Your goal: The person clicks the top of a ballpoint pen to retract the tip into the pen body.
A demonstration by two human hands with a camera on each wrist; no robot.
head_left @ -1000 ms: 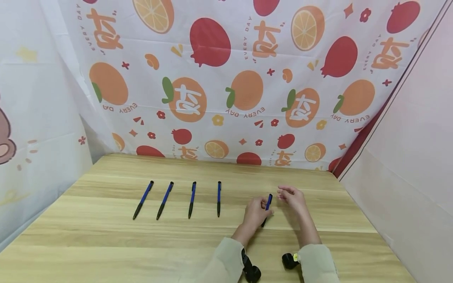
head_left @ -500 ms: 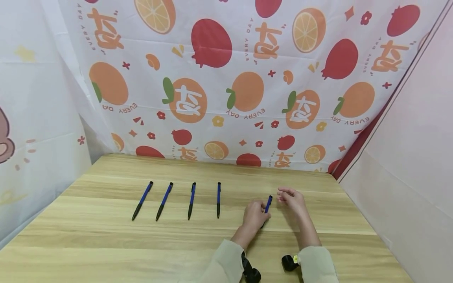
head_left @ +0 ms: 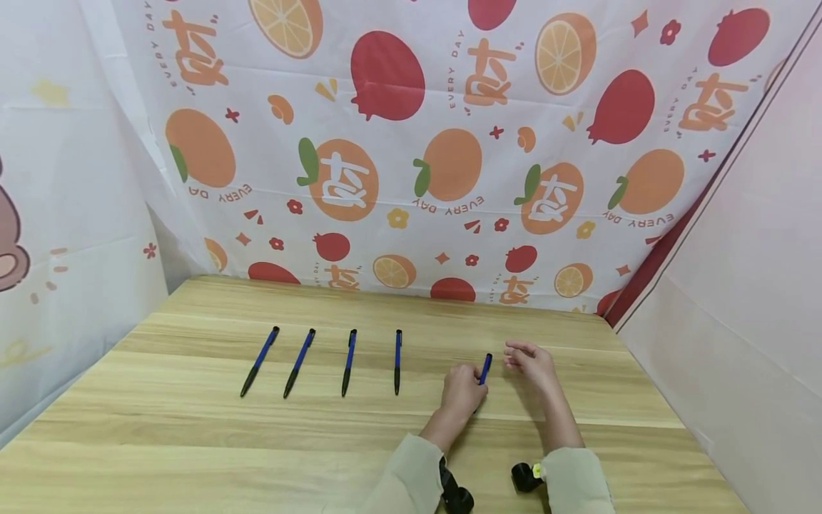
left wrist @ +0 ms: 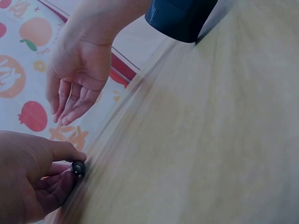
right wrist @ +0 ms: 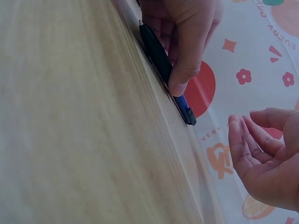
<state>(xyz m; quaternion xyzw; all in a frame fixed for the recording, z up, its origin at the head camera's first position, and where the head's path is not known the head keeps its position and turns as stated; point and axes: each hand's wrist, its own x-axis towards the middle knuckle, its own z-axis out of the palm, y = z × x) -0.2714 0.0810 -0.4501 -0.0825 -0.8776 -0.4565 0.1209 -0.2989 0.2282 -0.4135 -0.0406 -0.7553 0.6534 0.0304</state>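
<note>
In the head view my left hand (head_left: pixel 461 391) pinches a blue and black pen (head_left: pixel 486 369) at the right of the table. The thumb lies along the pen's near side in the right wrist view, where the pen's black grip (right wrist: pixel 156 51) and bare tip show close over the wood. From the left wrist the pen's dark end (left wrist: pixel 78 169) pokes out between thumb and fingers. My right hand (head_left: pixel 533 365) hovers just right of the pen, holding nothing, its fingers loosely bent. Further left, several matching pens lie in a spaced row, the nearest pen (head_left: pixel 397 363) almost straight.
The row continues left with another pen (head_left: pixel 349 363), a slanted pen (head_left: pixel 299 364) and the leftmost pen (head_left: pixel 260 362). A fruit-print cloth (head_left: pixel 398 171) hangs behind the wooden table (head_left: pixel 257 457). A pale panel (head_left: pixel 738 285) stands at the right.
My left thumb and the pinched pen have shifted slightly left, toward the row. My right hand and the row of pens stay put.
</note>
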